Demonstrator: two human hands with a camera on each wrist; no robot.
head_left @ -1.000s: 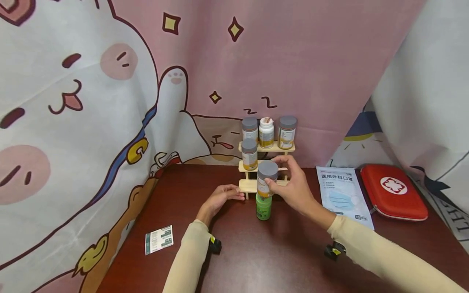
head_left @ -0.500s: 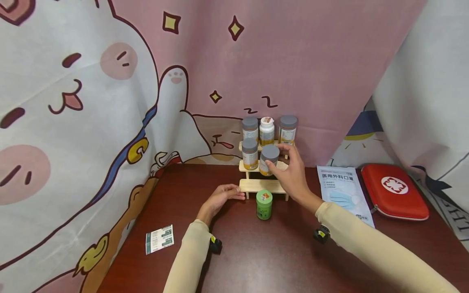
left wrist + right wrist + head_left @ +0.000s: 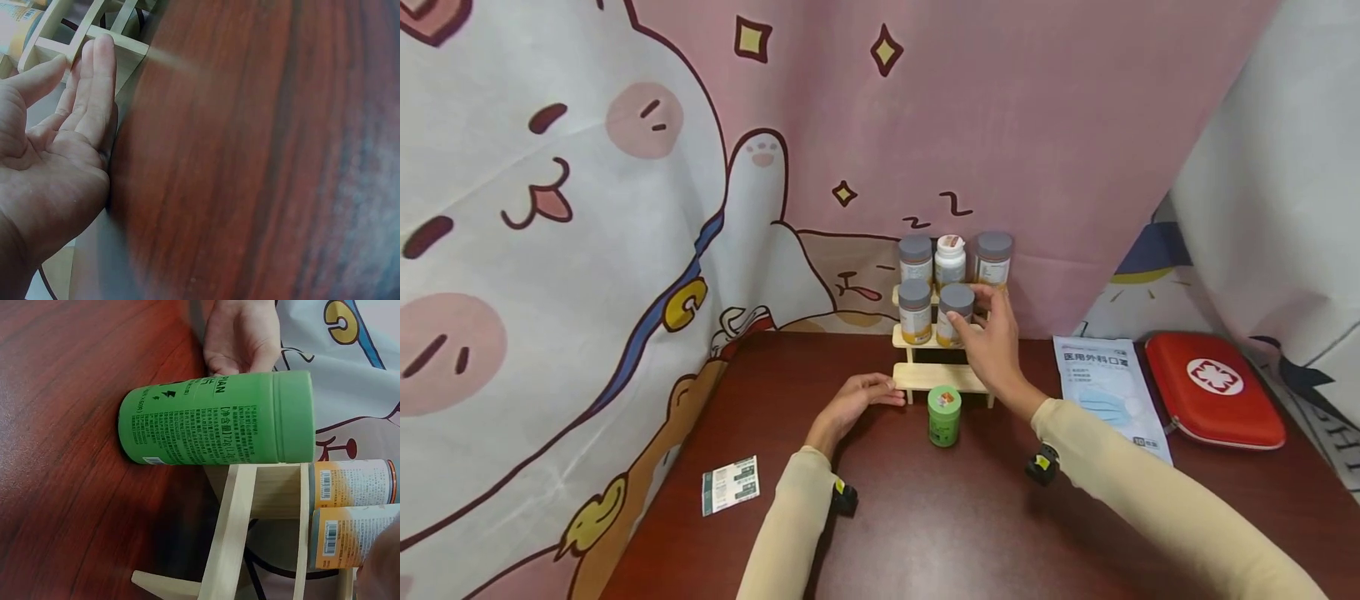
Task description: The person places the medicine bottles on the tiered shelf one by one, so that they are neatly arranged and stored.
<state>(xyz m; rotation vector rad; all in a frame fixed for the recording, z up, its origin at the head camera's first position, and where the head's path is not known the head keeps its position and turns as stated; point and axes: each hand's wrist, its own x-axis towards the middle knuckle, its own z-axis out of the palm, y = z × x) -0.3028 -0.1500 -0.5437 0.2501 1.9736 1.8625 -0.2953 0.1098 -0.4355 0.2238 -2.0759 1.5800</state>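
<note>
A small wooden three-tier display rack (image 3: pixel 936 378) stands on the table. My right hand (image 3: pixel 996 340) holds a grey-capped supplement bottle (image 3: pixel 955 313) between thumb and fingers, on the middle tier. Left of it on that tier stands a matching grey-capped bottle (image 3: pixel 914 312). My left hand (image 3: pixel 859 403) touches the left end of the rack's lowest tier, its fingers (image 3: pixel 99 94) straight in the left wrist view. In front of the rack stands a green lidded bottle (image 3: pixel 943 416), upright on the table; the right wrist view shows its label up close.
On the top tier stand two grey-capped bottles (image 3: pixel 994 258) with a white-capped bottle (image 3: pixel 951 260) between them. A face mask packet (image 3: pixel 1108 396) and a red zip case (image 3: pixel 1215 390) lie at the right. A small printed packet (image 3: pixel 731 486) lies at the left.
My right hand has carried the grey-capped bottle up and back from above the green bottle onto the middle tier. My left hand has stayed at the rack's left end.
</note>
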